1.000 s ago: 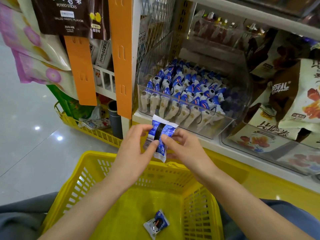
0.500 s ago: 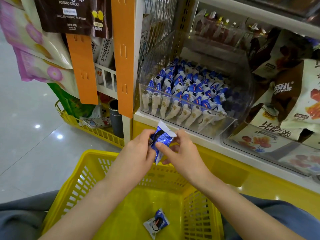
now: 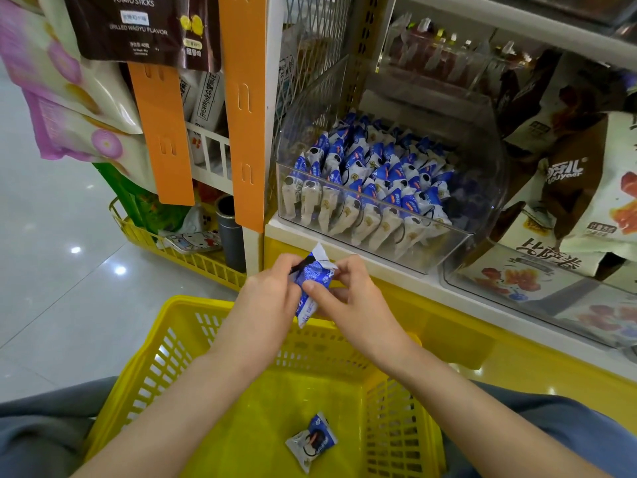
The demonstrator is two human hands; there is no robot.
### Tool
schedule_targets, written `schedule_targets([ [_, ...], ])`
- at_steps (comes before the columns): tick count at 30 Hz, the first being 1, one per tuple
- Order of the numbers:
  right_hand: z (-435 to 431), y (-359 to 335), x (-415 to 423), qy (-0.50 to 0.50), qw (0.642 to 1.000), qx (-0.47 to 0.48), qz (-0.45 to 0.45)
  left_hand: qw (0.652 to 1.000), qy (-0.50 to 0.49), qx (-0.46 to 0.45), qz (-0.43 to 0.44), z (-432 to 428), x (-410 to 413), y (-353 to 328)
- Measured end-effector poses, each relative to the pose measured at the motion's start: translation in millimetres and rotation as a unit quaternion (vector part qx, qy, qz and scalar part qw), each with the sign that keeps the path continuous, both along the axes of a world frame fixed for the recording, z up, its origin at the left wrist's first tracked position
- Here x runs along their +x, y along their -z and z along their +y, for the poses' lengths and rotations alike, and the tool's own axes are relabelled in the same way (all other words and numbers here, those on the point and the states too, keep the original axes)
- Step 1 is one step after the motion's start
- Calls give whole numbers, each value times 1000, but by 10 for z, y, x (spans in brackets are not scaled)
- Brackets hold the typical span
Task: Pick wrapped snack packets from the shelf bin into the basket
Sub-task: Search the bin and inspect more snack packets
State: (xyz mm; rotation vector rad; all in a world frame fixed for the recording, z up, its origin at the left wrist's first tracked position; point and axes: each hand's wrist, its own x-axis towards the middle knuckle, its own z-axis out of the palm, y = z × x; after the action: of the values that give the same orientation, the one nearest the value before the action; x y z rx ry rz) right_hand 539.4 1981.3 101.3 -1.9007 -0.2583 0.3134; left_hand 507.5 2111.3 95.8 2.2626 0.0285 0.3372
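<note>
Basket (image 3: 206, 300) mouth open below, bin (image 3: 482, 201) top open, shelf (image 3: 517, 29) overhead

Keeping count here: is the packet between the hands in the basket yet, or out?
Out. The left hand and right hand pinch the held packet above the basket; one other packet lies inside.

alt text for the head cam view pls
The left hand and right hand pinch one blue snack packet above a yellow basket with another packet lying inside. Behind, a clear shelf bin holds rows of matching packets.
</note>
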Motion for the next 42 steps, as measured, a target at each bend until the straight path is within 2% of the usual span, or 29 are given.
schedule_targets([
  [3, 6, -38, 28, 2, 1000, 22, -9, 997, -26, -77, 12, 6, 75, 12],
  [5, 1, -73, 49, -8, 999, 36, -15, 982, -29, -179, 56, 30, 120, -4],
  [7, -13, -102, 61, -18, 998, 52, -8, 952, -27, -287, 99, 57, 134, -46],
  [13, -52, -205, 100, 19, 999, 38, 18, 871, -20, -455, 187, 34, 139, -142],
  [17, -64, -263, 97, 0, 999, 45, 17, 895, 24, -406, 182, 46, 97, -134],
  [23, -127, -336, 73, 10, 997, 78, 8, 900, 70, -378, 207, 94, 86, -213],
  [29, -186, -650, 315, 16, 985, 19, -172, 892, 53, -412, 175, 119, 163, -301],
  [33, -202, -897, 920, 91, 947, -127, -282, 878, 25, -458, 137, 158, 220, -351],
  [35, -192, -946, 1251, 109, 939, -214, -248, 869, 16, -479, 126, 184, 237, -385],
  [38, -182, -901, 1626, 82, 926, -339, -147, 865, 12, -488, 119, 212, 245, -433],
  [40, -150, -862, 1729, 85, 921, -365, -105, 864, 8, -491, 113, 223, 253, -459],
  [42, -113, -848, 1780, 111, 914, -376, -106, 862, 7, -496, 108, 231, 260, -477],
])
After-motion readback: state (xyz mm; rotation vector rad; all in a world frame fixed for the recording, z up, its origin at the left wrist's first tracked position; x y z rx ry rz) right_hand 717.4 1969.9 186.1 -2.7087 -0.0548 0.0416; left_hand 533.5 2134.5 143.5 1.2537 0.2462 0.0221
